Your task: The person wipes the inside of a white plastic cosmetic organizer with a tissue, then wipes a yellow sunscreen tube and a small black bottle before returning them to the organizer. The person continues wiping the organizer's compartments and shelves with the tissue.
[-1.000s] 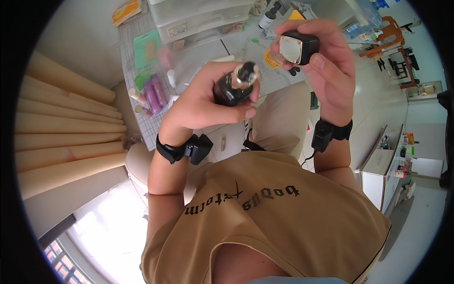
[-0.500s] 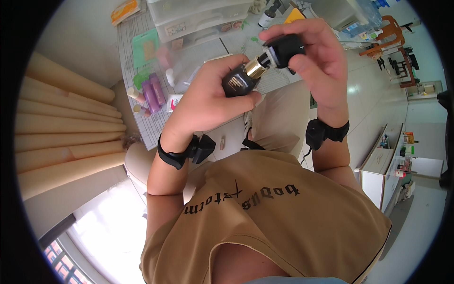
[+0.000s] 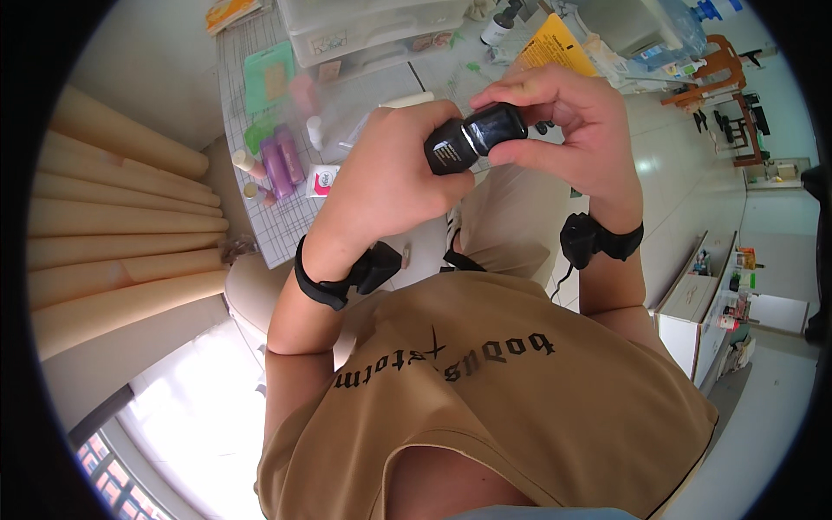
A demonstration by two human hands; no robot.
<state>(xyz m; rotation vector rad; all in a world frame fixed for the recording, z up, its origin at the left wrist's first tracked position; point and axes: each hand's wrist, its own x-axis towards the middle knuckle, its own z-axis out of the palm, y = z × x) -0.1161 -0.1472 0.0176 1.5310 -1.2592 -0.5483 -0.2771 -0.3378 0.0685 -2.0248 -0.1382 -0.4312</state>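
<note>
My left hand [image 3: 394,165] is wrapped round a small black cosmetic bottle [image 3: 449,149], tilted up to the right. On the bottle's upper end sits a glossy black cap [image 3: 500,130], which my right hand [image 3: 568,130] pinches between thumb and fingers. Only a thin bright line shows where cap and bottle meet; I cannot tell whether the cap is fully seated. Both hands are raised in front of the desk's near edge, and each wrist wears a black strap with a small device.
A desk with a grid-patterned top [image 3: 286,221] holds purple bottles [image 3: 279,165], a small white bottle [image 3: 315,133], a green packet [image 3: 267,76] and a clear drawer unit [image 3: 373,39]. A yellow packet [image 3: 557,48] and a dark pump bottle [image 3: 500,24] stand farther back.
My right hand has come down and left, bringing the cap onto the bottle. The gold neck and pump that showed between them are now covered.
</note>
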